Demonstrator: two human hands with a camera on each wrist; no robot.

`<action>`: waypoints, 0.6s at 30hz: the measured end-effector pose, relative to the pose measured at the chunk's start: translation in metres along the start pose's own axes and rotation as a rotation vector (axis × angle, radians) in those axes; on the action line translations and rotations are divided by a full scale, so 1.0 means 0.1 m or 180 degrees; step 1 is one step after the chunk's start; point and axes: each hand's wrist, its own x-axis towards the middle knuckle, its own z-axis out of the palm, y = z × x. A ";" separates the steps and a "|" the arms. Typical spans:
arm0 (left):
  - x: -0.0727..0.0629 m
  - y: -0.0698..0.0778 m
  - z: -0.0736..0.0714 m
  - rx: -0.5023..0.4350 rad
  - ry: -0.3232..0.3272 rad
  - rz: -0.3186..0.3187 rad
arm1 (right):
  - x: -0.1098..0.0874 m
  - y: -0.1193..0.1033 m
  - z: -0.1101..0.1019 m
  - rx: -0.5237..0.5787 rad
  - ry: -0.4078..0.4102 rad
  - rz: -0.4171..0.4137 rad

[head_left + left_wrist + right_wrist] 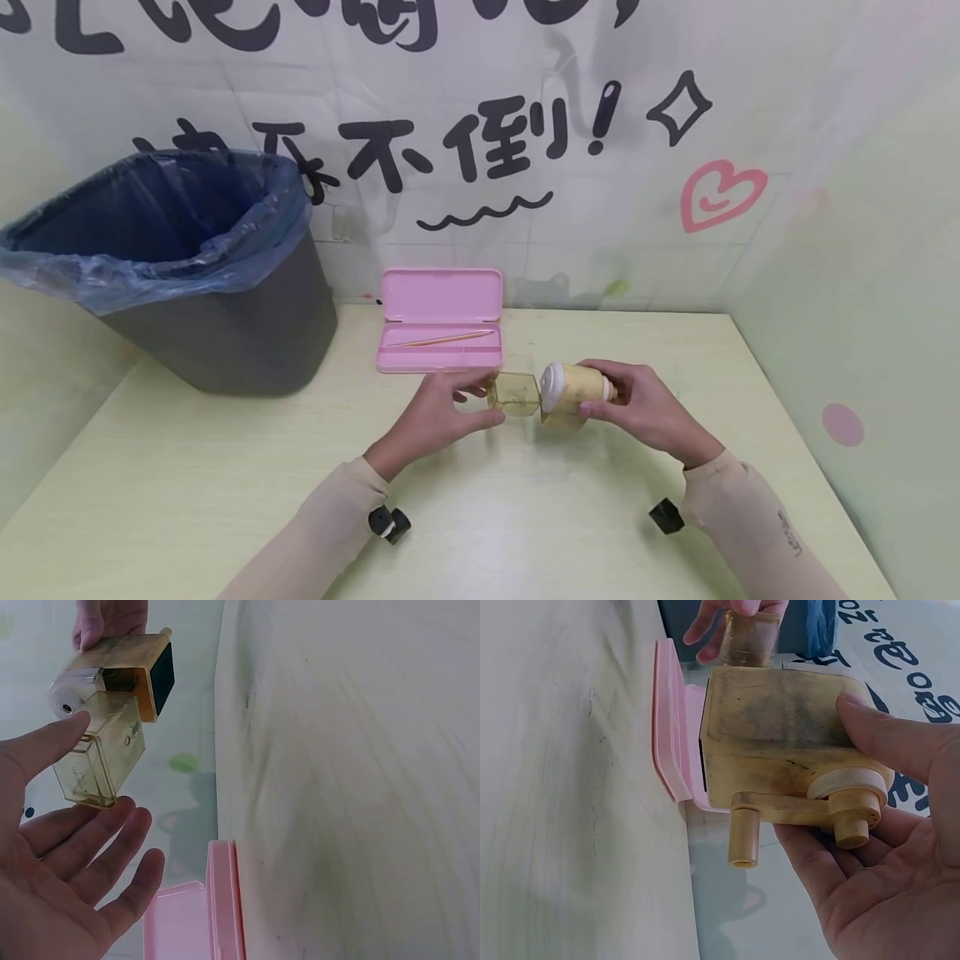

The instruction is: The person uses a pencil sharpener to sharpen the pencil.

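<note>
My right hand (643, 406) grips a yellowed hand-crank pencil sharpener (581, 385) by its body, raised above the table and tipped on its side. Its crank (787, 808) shows in the right wrist view. Between thumb and fingers, my left hand (442, 410) pinches a clear yellowish shavings drawer (105, 754). In the left wrist view the drawer lies right by the sharpener's open slot, mostly outside it; whether its far end is still inside I cannot tell. No shavings can be made out in the drawer.
Behind the hands, an open pink pencil case (442, 296) holds a pencil (450, 338). A grey bin (255, 333) with a blue liner (247, 250) stands at the back left. Walls border the table (480, 517) at the back and sides.
</note>
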 end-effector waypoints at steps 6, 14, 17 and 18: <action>-0.01 -0.01 0.03 0.0009 -0.0130 -0.0094 | 0.02 0.02 0.01 -0.0036 -0.0007 -0.0019; 0.01 -0.01 0.08 -0.0012 -0.0146 -0.0122 | 0.03 0.01 0.03 -0.0090 -0.0045 0.0014; 0.01 -0.02 0.09 -0.0051 -0.0138 -0.0124 | 0.03 0.01 0.03 -0.0082 -0.0053 0.0011; 0.01 -0.03 0.10 -0.0069 -0.0143 -0.0122 | 0.03 0.01 0.03 -0.0077 -0.0049 0.0018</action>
